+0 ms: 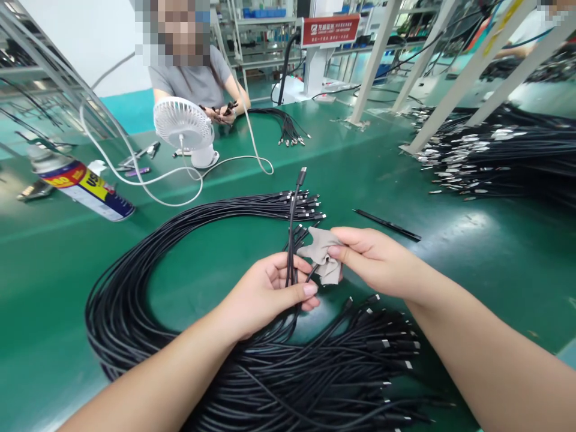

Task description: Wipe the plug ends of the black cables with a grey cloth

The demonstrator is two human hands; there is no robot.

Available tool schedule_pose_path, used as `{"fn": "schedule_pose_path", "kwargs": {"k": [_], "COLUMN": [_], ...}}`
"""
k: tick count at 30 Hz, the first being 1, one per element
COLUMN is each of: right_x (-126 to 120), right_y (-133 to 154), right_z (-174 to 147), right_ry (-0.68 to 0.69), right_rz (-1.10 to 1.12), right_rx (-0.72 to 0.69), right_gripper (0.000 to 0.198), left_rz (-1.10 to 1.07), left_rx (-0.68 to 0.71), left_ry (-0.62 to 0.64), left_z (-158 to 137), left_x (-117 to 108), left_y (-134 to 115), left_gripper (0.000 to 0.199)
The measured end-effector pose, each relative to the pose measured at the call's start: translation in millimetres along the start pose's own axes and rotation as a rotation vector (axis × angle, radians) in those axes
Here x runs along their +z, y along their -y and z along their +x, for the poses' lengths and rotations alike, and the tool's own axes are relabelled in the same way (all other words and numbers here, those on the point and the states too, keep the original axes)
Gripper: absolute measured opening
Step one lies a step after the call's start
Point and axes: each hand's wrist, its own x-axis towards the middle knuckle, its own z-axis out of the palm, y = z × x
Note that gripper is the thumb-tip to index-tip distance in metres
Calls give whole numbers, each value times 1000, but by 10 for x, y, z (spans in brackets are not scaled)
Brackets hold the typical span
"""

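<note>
My left hand (274, 288) is closed around a few black cables (291, 240); one connector end sticks up above the fingers. My right hand (373, 258) pinches a crumpled grey cloth (324, 252), which is wrapped about the end of one of these cables. That cable's tip is hidden in the cloth. Below and left of my hands lies a large curved bundle of black cables (126, 288), with one set of plug ends near the middle of the table and another at the lower right.
A white fan (183, 123) with a white cord and a spray can (83, 183) stand at the left. A black pen-like tool (387, 225) lies right of centre. More cables (504, 150) are piled at the far right. Across the green table (216, 177) a co-worker handles cables.
</note>
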Motion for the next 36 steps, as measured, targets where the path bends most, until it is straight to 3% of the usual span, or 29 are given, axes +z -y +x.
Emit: {"fn": "schedule_pose_path", "kwargs": {"k": [3,7,14,20,26,28,30,33,36], "right_x": [-59,-83,-44,-54,-149,-147,-127,-124,-210], "right_y": [-15,-23,-9,0,-16,-5,14,35,25], "right_z": [9,9,40,9,-59,-55,-41,-25,-25], "right_ry": [3,24,16,235,501,462,303,111,157], "right_rz": [-27,112,175,9,-169,-300,-425,-408,-298], "right_rx": [26,76,21,149,249,198,90,62,157], "right_gripper": [21,18,22,25,23,22,23,26,28], "left_rz": [43,135,100,115,141,76,9,-26,-21], "left_rx": [18,63,76,139,167,138,87,41,51], "left_ry": [5,23,38,-71,-81,-70,-39,-17,-23], "left_z": [-2,-7,-22,9,37,22,6,-1,10], "left_x": [-7,-9,19,8,-28,-18,-7,-2,-9], "left_y": [0,15,-9,-5,38,23,4,-8,4], "left_gripper": [40,33,36,30,25,29,32,32,26]}}
